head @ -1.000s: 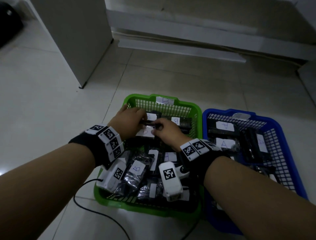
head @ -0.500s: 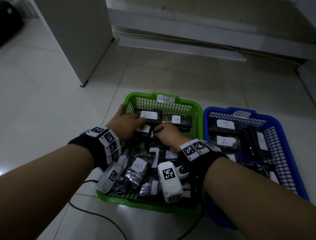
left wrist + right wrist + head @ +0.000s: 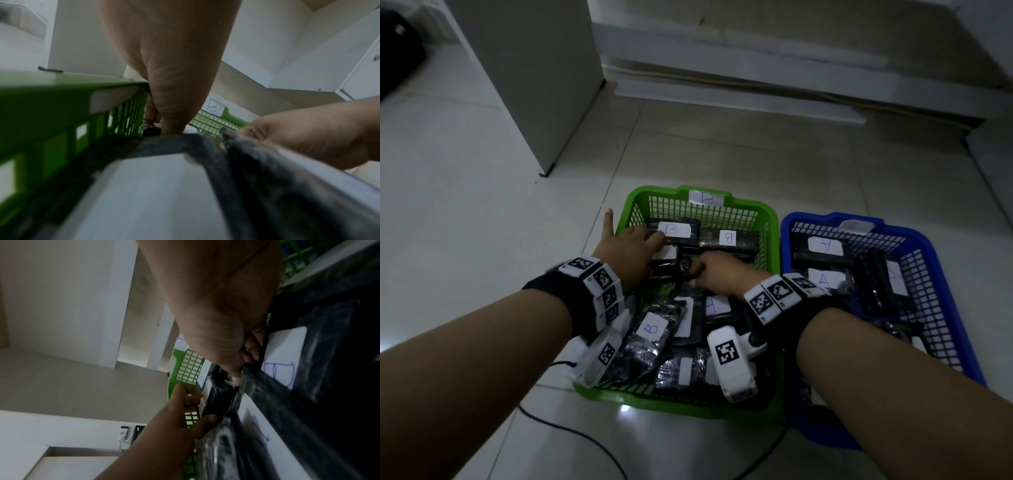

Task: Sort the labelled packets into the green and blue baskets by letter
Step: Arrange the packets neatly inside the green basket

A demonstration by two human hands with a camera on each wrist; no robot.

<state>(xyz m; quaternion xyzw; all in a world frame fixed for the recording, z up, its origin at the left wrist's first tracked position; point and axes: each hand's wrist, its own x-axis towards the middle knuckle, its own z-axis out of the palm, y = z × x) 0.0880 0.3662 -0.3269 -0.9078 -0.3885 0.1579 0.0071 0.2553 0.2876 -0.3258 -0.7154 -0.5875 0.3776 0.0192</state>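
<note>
The green basket [image 3: 767,209], tagged B on its far rim, holds several black packets with white labels; the two at the far end read B [image 3: 674,230] [image 3: 727,238]. My left hand [image 3: 628,250] reaches over the basket's left rim, thumb and fingers round the end of a black packet [image 3: 214,402], little finger stuck out. My right hand [image 3: 717,272] is curled in the basket's middle and pinches the edge of another black packet [image 3: 252,374]. Beside it on the right, the blue basket [image 3: 787,224] holds packets marked A [image 3: 823,279].
Both baskets stand on pale floor tiles. A white cabinet [image 3: 527,85] rises at the back left and a low white ledge [image 3: 739,99] runs along the back wall. A black cable [image 3: 571,431] trails on the floor in front of the green basket.
The B packet both hands held now lies at the green basket's far end. My left hand has stretched forward with its little finger out. My right hand drew back and pinched another packet.
</note>
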